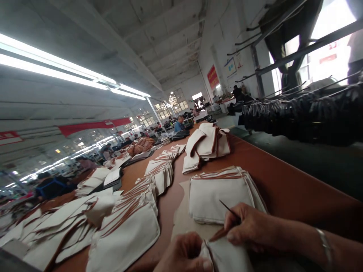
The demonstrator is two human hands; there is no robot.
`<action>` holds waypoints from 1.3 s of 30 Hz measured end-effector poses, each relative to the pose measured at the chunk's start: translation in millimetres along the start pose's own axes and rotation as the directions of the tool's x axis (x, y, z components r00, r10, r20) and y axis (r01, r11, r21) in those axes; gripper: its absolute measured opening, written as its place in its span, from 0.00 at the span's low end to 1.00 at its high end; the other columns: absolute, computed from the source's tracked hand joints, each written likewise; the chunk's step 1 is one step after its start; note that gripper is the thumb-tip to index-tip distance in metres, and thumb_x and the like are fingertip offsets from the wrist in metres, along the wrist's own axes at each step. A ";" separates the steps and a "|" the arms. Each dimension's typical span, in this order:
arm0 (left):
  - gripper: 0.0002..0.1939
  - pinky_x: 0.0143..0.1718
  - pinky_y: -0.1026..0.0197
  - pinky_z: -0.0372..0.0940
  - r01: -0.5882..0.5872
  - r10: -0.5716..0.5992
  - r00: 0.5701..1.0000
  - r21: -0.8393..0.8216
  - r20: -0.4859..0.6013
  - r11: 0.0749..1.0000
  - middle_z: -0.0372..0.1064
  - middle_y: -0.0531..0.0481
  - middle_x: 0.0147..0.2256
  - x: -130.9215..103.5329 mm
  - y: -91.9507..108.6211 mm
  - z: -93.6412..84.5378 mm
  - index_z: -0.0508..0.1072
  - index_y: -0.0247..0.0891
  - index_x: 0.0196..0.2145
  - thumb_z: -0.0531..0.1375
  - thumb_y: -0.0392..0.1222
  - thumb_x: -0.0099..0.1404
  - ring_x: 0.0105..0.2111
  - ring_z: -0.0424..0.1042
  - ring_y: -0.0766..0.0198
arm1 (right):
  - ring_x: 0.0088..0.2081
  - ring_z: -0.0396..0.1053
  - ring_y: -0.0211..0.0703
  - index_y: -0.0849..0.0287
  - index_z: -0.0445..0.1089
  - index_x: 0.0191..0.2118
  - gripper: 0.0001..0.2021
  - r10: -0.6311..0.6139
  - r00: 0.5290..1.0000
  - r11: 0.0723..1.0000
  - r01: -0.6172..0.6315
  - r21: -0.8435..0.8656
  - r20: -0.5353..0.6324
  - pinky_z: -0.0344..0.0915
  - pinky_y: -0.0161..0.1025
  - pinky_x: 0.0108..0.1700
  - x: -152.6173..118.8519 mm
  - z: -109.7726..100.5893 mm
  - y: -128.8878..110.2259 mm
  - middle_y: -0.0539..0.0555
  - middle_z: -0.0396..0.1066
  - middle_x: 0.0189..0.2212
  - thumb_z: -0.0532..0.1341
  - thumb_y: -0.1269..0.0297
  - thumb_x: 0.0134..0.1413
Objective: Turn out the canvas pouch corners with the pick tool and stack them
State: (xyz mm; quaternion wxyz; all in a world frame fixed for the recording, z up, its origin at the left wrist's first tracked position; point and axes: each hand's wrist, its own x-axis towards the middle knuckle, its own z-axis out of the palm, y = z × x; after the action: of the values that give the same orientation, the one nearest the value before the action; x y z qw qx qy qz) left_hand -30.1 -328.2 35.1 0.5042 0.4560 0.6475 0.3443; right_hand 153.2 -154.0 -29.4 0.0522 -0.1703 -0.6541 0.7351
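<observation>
At the bottom of the head view, my left hand (185,255) pinches the edge of a white fabric piece (231,255) with a brown edge. My right hand (252,226) is closed on a thin, dark, pointed tool (229,208), whose tip sticks up to the left. Its fingers are also at the brown edge of the same fabric piece, and the lower part of the tool is hidden by them. Just beyond both hands lies a neat stack of white pieces with brown edges (219,198).
A long row of overlapping white pieces (124,238) lies to the left on the brown table (286,173). Farther off is a folded white pile (207,141). Loose white panels (65,211) cover the left side. Dark items hang on a rack (306,113) at right; people sit farther back.
</observation>
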 end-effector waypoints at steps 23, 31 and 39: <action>0.26 0.25 0.64 0.44 -0.021 0.026 0.999 -0.125 0.038 0.992 0.60 0.54 0.24 34.0 18.5 36.5 0.73 0.31 0.30 0.69 0.61 0.53 0.24 0.53 0.70 | 0.31 0.65 0.37 0.62 0.71 0.35 0.05 -0.392 0.920 0.816 0.364 -0.450 0.033 0.59 0.32 0.33 -25.7 -2.9 -14.3 0.50 0.71 0.30 0.60 0.67 0.58; 0.24 0.23 0.64 0.42 0.013 -0.013 1.000 -0.224 0.003 0.974 0.61 0.54 0.20 47.1 5.2 37.1 0.72 0.33 0.24 0.71 0.59 0.51 0.21 0.52 0.71 | 0.28 0.62 0.43 0.62 0.66 0.31 0.10 -0.809 0.514 0.021 0.511 -0.859 0.286 0.52 0.41 0.29 -22.2 13.7 -1.6 0.54 0.67 0.26 0.51 0.76 0.59; 0.11 0.25 0.66 0.51 0.086 -0.110 0.993 -0.349 -0.051 0.933 0.68 0.51 0.21 46.1 13.2 45.8 0.78 0.31 0.22 0.71 0.43 0.45 0.22 0.59 0.70 | 0.21 0.61 0.37 0.59 0.64 0.30 0.04 -0.278 0.959 0.887 0.230 -0.401 -0.064 0.57 0.33 0.22 -20.1 8.4 -15.7 0.47 0.64 0.20 0.53 0.66 0.52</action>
State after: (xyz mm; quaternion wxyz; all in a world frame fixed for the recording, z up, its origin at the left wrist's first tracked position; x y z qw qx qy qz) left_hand 14.0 -281.1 19.8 0.5703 0.3151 0.6160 0.4427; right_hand 167.0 -165.7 -9.7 0.1522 -0.1338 -0.7994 0.5656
